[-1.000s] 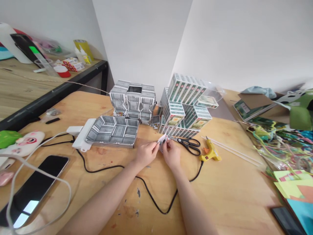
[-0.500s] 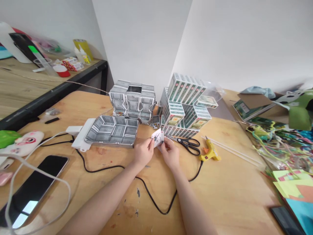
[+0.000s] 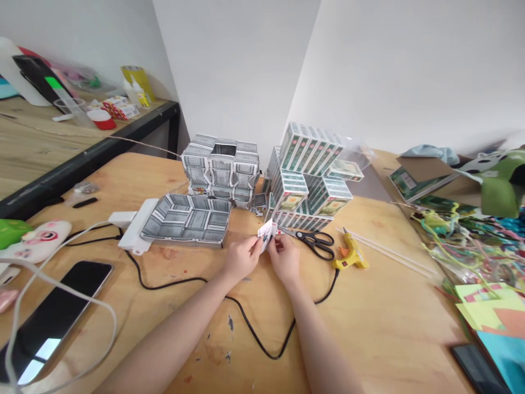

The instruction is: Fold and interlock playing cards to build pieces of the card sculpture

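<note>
Between my two hands are playing cards [image 3: 266, 234], white-faced with dark print, held upright at an angle above the table. My left hand [image 3: 243, 257] pinches them at their left edge. My right hand [image 3: 284, 258] grips the right side, its fingers partly hiding the cards, so I cannot tell how many there are. Just right of my right hand lie black-handled scissors [image 3: 315, 241], and beyond them a yellow glue gun [image 3: 351, 251]. Behind my left hand sits a shallow tray made of grey-patterned cards [image 3: 186, 219]. A taller block built from such cards [image 3: 221, 167] stands behind it.
Stacked card boxes [image 3: 307, 169] stand at the back. A white power strip [image 3: 139, 227] and a phone [image 3: 57, 312] lie left; a black cord [image 3: 254, 328] crosses beneath my arms. White glue sticks [image 3: 394, 253], coloured paper [image 3: 492, 306] and a cardboard box [image 3: 435, 178] are right.
The cards have turned so their printed face is narrower and more slanted. Both hands remain in nearly the same place, slightly closer together. The whole view has shifted a little.
</note>
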A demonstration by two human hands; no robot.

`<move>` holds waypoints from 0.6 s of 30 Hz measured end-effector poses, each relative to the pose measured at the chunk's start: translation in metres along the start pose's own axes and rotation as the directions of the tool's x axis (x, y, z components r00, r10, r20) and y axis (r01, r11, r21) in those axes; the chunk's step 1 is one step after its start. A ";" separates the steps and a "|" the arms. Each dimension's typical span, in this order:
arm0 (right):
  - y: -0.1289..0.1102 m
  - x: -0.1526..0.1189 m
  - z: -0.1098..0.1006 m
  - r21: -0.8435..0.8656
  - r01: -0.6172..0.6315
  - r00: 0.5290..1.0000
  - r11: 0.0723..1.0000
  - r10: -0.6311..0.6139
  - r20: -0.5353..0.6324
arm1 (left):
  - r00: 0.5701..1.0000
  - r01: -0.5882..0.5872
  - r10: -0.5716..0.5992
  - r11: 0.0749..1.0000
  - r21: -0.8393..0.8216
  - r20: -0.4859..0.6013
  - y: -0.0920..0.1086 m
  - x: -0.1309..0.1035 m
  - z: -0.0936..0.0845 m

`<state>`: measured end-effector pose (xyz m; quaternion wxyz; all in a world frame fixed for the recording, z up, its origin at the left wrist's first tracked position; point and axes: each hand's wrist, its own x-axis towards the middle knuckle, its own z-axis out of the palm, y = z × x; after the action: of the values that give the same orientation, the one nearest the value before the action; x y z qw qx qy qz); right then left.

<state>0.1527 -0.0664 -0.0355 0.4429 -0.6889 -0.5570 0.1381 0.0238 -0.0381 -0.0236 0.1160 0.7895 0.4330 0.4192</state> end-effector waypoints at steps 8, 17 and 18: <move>-0.005 -0.006 0.004 -0.218 0.076 0.988 0.973 -0.104 -0.118 | 0.999 -0.028 0.027 0.999 -0.022 -0.029 0.000 0.001 -0.001; 0.002 -0.003 0.002 -0.027 0.023 1.000 0.999 -0.023 -0.002 | 0.999 0.052 -0.052 0.998 -0.029 0.011 -0.004 0.001 0.004; 0.002 -0.003 0.002 -0.047 0.016 1.000 0.999 -0.016 -0.004 | 0.998 0.062 -0.061 0.997 -0.040 0.027 -0.003 0.001 0.003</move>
<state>0.1513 -0.0683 -0.0394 0.4288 -0.6948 -0.5648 0.1201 0.0245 -0.0347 -0.0266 0.1503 0.7787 0.4468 0.4140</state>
